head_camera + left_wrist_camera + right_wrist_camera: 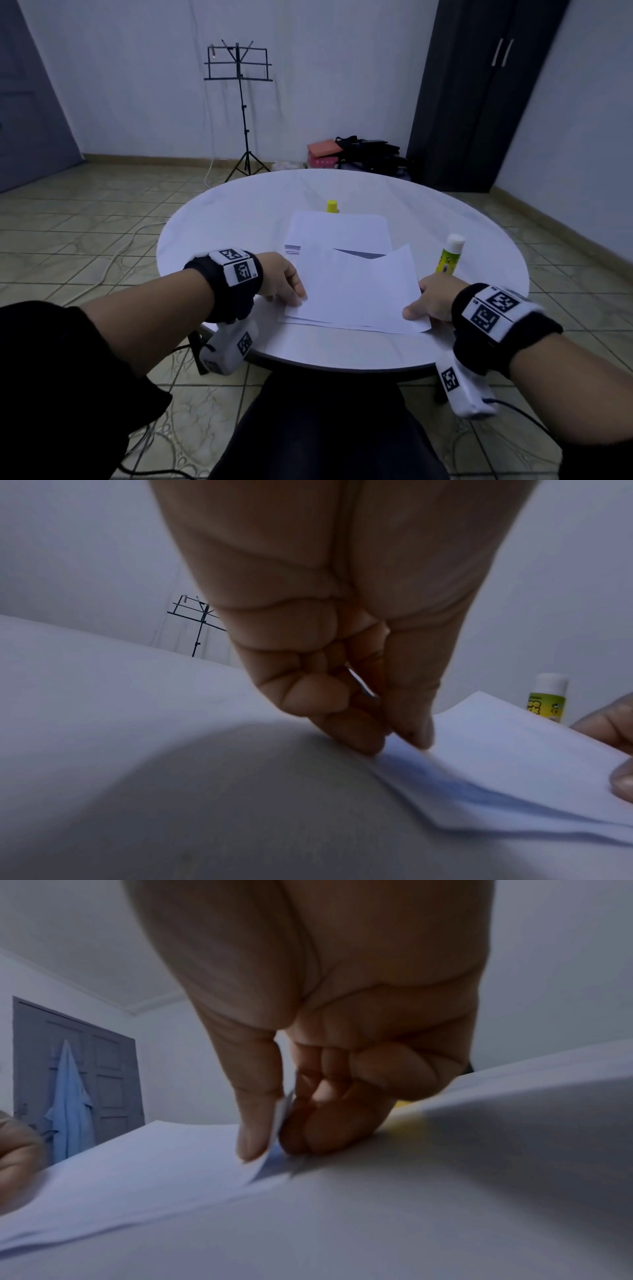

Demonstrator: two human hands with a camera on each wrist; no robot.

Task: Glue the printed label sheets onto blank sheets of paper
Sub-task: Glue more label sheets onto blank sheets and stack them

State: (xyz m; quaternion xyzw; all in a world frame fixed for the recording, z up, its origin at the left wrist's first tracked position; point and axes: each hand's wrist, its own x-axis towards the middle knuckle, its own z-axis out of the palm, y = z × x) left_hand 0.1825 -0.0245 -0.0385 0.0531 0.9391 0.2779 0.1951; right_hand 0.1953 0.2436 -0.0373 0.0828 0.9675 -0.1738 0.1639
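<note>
A white sheet [356,291] lies tilted on top of other sheets near the round table's front edge. My left hand [284,284] pinches its left edge between thumb and fingers [400,737]. My right hand [431,301] pinches its right near corner, thumb on top [253,1139]. Behind it lies a second pile of paper [339,229] with a printed striped label [292,249] showing at its left edge and dark print peeking out in the middle. A glue stick [448,255] with a white cap and a yellow-green body stands just beyond my right hand.
A yellow cap [332,206] stands behind the far pile on the white round table [239,212]. On the floor beyond are a black music stand [239,102], bags and boxes [356,154] and a dark wardrobe [479,96]. Cables run over the tiled floor.
</note>
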